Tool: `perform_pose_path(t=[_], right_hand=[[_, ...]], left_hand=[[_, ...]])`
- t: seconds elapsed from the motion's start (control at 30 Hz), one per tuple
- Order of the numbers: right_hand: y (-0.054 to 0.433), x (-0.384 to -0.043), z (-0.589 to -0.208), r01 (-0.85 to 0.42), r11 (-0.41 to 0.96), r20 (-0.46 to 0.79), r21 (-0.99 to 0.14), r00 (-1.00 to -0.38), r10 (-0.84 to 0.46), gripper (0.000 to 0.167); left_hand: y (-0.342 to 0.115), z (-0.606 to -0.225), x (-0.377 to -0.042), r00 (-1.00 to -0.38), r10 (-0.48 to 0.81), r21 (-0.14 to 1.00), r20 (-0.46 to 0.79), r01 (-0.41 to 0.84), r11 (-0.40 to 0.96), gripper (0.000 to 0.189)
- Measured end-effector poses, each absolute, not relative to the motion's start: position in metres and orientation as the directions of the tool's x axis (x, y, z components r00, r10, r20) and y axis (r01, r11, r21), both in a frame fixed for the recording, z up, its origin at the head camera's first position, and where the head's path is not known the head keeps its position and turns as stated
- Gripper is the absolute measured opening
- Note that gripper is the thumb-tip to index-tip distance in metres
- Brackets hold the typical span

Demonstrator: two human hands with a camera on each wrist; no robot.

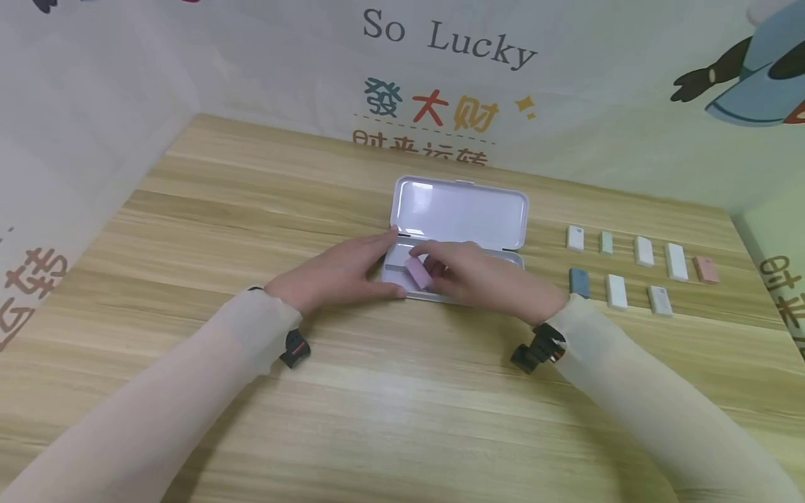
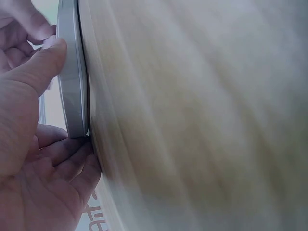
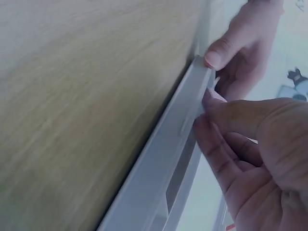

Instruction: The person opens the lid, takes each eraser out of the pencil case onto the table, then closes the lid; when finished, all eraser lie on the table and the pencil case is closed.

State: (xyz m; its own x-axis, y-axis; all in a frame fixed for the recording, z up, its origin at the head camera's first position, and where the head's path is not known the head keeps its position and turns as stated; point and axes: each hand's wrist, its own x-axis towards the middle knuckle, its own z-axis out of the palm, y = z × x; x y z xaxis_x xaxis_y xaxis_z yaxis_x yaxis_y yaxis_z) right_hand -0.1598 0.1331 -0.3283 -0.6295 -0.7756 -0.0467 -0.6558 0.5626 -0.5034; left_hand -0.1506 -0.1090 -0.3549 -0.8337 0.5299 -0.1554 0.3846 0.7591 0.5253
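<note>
A pale lilac hinged case (image 1: pixel 390 278), shaped like a pencil box, lies on the wooden table with its lid (image 1: pixel 462 209) raised at the back. My left hand (image 1: pixel 333 274) grips the case's left end, thumb on the front rim and fingers round the far corner. Between its thumb and fingers my right hand (image 1: pixel 487 276) pinches a small pinkish-lilac block (image 1: pixel 418 272), held tilted over the left part of the tray. That hand hides much of the tray. In the right wrist view the case's front wall (image 3: pixel 159 139) runs below both hands.
Several small blocks lie in two loose rows to the right: white ones such as this block (image 1: pixel 676 262), a green block (image 1: pixel 606 242), a pink block (image 1: pixel 706 270) and a blue block (image 1: pixel 579 283). A printed cloth (image 1: pixel 283 70) hangs behind the table (image 1: pixel 377 419).
</note>
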Motion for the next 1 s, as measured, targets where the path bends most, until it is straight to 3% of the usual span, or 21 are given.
perform_pose_path(t=[0.33, 1.0], right_hand=[[0.157, -0.161, -0.330, -0.474, 0.550, 0.007, -0.688, -0.762, -0.648, 0.045], [0.235, -0.145, -0.326, -0.325, 0.607, 0.009, -0.725, -0.886, -0.463, 0.048]], left_hand=[[-0.109, -0.356, -0.150, -0.838, 0.518, 0.524, -0.172, 0.367, 0.769, 0.106], [-0.110, -0.355, -0.149, -0.833, 0.535, 0.539, -0.145, 0.387, 0.748, 0.105]])
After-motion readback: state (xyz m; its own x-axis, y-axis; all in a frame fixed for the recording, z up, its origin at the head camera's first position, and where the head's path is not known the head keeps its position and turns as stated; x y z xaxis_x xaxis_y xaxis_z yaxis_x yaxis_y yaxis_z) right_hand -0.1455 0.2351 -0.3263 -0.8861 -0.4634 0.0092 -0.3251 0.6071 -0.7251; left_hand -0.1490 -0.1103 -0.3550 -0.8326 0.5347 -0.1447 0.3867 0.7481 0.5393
